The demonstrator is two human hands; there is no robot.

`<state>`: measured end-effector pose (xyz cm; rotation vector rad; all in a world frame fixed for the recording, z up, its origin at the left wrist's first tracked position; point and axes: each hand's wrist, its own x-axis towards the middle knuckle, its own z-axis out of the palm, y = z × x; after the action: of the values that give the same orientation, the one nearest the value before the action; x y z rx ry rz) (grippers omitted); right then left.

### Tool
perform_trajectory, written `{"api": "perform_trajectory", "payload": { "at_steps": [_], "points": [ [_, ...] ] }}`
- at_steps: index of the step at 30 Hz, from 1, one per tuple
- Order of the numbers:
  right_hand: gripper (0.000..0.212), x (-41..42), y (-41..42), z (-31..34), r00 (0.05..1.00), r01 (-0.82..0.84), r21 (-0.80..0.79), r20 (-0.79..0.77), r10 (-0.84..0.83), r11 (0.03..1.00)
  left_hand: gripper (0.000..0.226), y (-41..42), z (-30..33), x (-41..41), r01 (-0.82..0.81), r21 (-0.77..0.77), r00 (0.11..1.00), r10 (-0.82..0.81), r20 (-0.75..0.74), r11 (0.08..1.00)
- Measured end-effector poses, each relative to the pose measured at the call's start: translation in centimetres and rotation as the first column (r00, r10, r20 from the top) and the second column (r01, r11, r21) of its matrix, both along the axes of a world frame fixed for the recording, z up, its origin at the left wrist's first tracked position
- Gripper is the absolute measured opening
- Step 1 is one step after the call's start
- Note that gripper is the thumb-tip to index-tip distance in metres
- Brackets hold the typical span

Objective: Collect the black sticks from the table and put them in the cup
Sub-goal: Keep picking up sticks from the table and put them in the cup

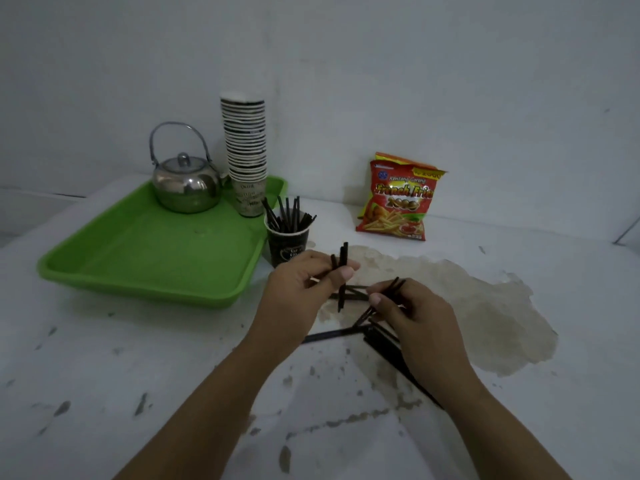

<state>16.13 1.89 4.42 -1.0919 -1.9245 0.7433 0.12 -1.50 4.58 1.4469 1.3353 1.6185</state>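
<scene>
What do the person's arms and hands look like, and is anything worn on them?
Both forearms are bare, with no sleeves in view. The left hand and right hand wear no gloves, and no rings, watch or bracelet show on them.

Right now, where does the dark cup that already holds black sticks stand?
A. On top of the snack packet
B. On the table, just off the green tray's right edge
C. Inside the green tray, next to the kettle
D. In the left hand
B: the dark cup with black sticks in it stands on the table beside the green tray, beyond both hands, each holding a few sticks.
</scene>
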Motion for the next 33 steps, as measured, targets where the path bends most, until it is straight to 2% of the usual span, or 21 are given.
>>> {"api": "perform_trajectory", "payload": {
  "at_steps": [4,9,11,13,18,22,25,28,30,33],
  "points": [
    [0.013,-2.8,1.8,4.2,0.997,-0.062,0.119,-0.033,0.066,0.991,0.015,0.7,3.3,-3.0,-0.104,0.080,0.986,0.114,-0.125,0.991],
    [0.003,-7.2,5.1,9.3,0.975,-0.005,0.243,-0.215,0.059,0.970,0.018,2.5,8.4,-6.9,-0.208,0.196,0.954,0.243,-0.178,0.958],
    [0.002,-9.0,6.3,10.1,0.957,0.019,0.224,-0.286,0.047,0.974,0.017,3.6,9.4,-7.9,-0.239,0.210,0.937,0.282,-0.205,0.948],
    [0.002,-10.8,7.3,9.8,0.956,0.024,0.178,-0.291,0.029,0.984,0.015,4.8,9.4,-8.5,-0.268,0.196,0.920,0.311,-0.239,0.943],
    [0.012,-13.4,8.8,7.1,0.992,0.016,0.136,-0.123,0.001,0.991,0.014,7.1,6.9,-9.5,-0.318,0.088,0.866,0.327,-0.379,0.944],
    [0.027,-13.5,9.2,6.0,0.999,-0.013,0.080,-0.051,0.017,0.997,0.027,7.5,5.0,-9.6,-0.328,0.021,0.808,0.292,-0.512,0.944],
    [0.034,-12.9,9.0,6.0,0.994,-0.025,0.077,-0.100,0.033,0.997,0.041,7.4,4.4,-9.6,-0.351,0.047,0.782,0.320,-0.535,0.935],
    [0.032,-11.8,8.8,6.2,0.985,-0.032,0.079,-0.166,0.045,0.996,0.046,7.2,4.5,-9.7,-0.391,0.117,0.746,0.389,-0.541,0.913],
    [0.029,-10.9,8.4,6.1,0.979,-0.026,0.080,-0.200,0.041,0.996,0.044,7.0,4.4,-9.6,-0.394,0.156,0.740,0.413,-0.531,0.906],
    [0.021,-9.2,7.4,5.7,0.970,-0.007,0.060,-0.241,0.022,0.998,0.030,6.7,4.0,-9.5,-0.378,0.166,0.735,0.404,-0.545,0.911]
  ]
}}
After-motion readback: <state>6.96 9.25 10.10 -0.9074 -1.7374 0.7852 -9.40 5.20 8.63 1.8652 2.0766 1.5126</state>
